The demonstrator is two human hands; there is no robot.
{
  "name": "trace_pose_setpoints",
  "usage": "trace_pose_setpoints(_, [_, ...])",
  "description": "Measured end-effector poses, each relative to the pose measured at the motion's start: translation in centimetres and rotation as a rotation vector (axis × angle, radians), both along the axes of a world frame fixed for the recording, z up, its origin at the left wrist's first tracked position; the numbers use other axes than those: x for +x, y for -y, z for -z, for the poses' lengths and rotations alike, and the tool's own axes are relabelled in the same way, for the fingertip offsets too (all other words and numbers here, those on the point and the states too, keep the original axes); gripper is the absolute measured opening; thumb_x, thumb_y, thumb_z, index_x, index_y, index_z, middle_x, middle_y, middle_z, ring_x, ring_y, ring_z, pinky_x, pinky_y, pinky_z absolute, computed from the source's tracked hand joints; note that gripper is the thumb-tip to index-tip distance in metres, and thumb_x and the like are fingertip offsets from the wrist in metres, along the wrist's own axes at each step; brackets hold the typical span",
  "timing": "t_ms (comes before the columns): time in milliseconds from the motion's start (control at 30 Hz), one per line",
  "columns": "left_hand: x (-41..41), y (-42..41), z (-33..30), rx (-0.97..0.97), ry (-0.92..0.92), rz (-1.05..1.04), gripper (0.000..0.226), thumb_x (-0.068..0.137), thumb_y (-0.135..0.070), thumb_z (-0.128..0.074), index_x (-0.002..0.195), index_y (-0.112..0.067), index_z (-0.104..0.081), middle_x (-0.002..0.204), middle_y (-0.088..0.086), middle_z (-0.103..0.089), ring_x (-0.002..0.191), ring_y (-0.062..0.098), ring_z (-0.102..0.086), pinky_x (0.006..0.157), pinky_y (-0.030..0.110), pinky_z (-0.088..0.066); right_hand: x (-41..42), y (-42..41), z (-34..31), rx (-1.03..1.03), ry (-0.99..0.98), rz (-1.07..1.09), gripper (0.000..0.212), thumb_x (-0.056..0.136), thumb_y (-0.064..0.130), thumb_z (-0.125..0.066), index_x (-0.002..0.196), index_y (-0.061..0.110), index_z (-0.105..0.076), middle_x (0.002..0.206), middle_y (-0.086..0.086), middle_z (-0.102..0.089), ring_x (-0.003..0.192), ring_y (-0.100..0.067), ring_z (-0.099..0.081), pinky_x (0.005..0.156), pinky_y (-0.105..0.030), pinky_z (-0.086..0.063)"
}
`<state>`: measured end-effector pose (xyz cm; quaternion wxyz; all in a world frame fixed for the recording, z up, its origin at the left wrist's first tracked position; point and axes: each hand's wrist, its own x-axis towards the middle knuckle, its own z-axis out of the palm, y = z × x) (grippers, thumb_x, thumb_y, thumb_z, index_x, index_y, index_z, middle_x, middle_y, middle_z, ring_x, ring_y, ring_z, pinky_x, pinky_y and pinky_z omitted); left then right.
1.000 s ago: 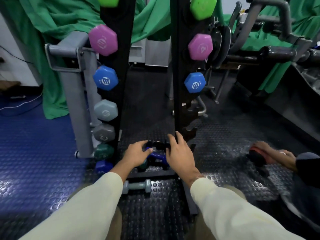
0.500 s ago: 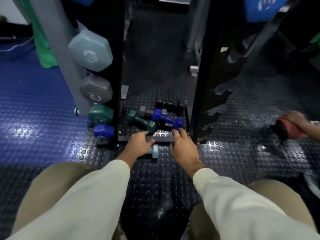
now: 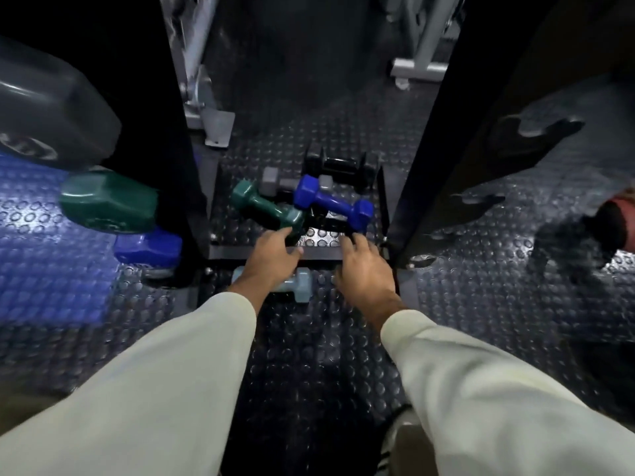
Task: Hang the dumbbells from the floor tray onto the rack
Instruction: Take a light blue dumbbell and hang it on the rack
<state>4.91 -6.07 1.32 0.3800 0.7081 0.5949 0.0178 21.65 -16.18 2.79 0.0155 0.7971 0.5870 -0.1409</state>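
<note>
The floor tray (image 3: 319, 254) lies between the rack's two black posts (image 3: 161, 139). In it are a green dumbbell (image 3: 264, 207), a blue dumbbell (image 3: 331, 204) lying across it, a grey one (image 3: 273, 182) and a black one (image 3: 338, 168) at the back. A pale blue-grey dumbbell (image 3: 300, 286) lies on the floor in front of the tray, partly under my left wrist. My left hand (image 3: 271, 259) reaches over the tray's front rail, its fingertips at the green dumbbell's near end. My right hand (image 3: 364, 269) rests at the rail's right part, fingers bent down, holding nothing.
Grey (image 3: 51, 108), green (image 3: 106, 204) and blue (image 3: 147, 247) dumbbells hang on the left post. The right post (image 3: 446, 139) has bare hooks. Another person's hand with a red object (image 3: 618, 218) is at the right edge. Studded rubber flooring lies all around.
The view has dropped and closed in on the tray. My hands drew back from inside the tray to its front rail, and my left fingers now reach the green dumbbell.
</note>
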Motion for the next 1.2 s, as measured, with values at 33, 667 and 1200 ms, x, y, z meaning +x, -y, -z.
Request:
trace_pose_setpoints(33, [0.0, -0.4, 0.4, -0.007, -0.008, 0.005, 0.064, 0.101, -0.041, -0.062, 0.158, -0.024, -0.041, 0.158, 0.012, -0.043, 0.145, 0.031, -0.041, 0.119, 0.044, -0.038, 0.3, -0.6, 0.6, 0.003, -0.019, 0.017, 0.06, 0.093, 0.027, -0.067, 0.146, 0.018, -0.041, 0.144, -0.008, -0.044, 0.129, -0.033, -0.051, 0.097, -0.048, -0.056])
trace_pose_setpoints(667, [5.9, -8.3, 5.7, 0.123, 0.044, 0.004, 0.083, 0.097, -0.043, -0.068, 0.164, -0.035, -0.02, 0.168, 0.006, -0.022, 0.15, 0.031, -0.036, 0.118, 0.045, -0.037, 5.0, -10.4, 7.8, 0.029, -0.075, 0.211, 0.059, 0.094, 0.024, -0.066, 0.147, 0.018, -0.039, 0.159, -0.011, -0.027, 0.125, -0.046, -0.045, 0.097, -0.052, -0.05])
trace_pose_setpoints(1200, [8.5, -13.4, 7.4, 0.008, -0.062, 0.198, 0.083, 0.102, -0.035, -0.061, 0.153, -0.06, 0.0, 0.122, 0.019, -0.054, 0.095, 0.034, -0.061, 0.102, 0.051, -0.05, 9.8, -14.3, 11.0, -0.072, -0.366, 0.41, 0.059, 0.097, 0.031, -0.066, 0.152, 0.035, -0.045, 0.15, -0.02, -0.03, 0.12, -0.043, -0.057, 0.113, -0.041, -0.046])
